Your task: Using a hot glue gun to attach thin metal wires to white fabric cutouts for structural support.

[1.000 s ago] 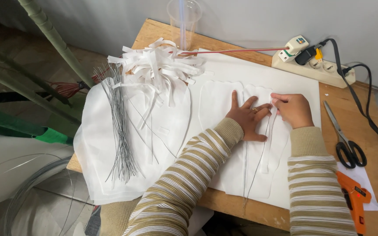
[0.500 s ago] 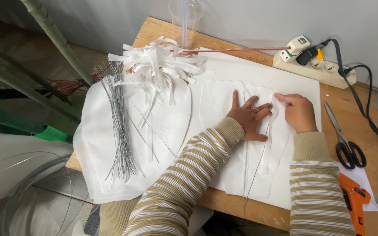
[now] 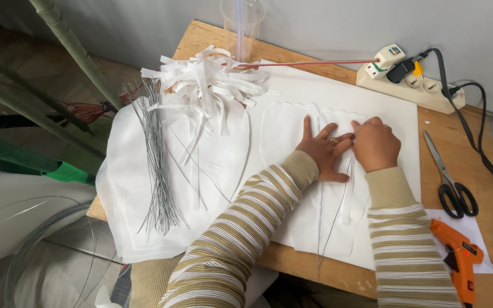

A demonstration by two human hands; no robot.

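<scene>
My left hand (image 3: 322, 152) lies flat with fingers spread on a white petal-shaped cloth piece (image 3: 292, 188). My right hand (image 3: 375, 144) presses down beside it, fingertips meeting the left hand's fingers over a narrow white strip (image 3: 347, 194). A thin grey wire (image 3: 335, 228) runs from under the hands toward the table's near edge. Both pieces rest on a large white sheet (image 3: 395, 108) on the wooden table (image 3: 457, 131).
A bundle of thin grey wires (image 3: 156, 165) and a heap of white strips (image 3: 206, 85) lie on white cloth at left. Scissors (image 3: 451, 178), an orange glue gun (image 3: 457, 258), a power strip (image 3: 412, 81) and a clear plastic cup (image 3: 242, 23) ring the sheet.
Both hands stayed on the cloth piece; my right hand shifted slightly, pressing along the strip. Nothing else moved.
</scene>
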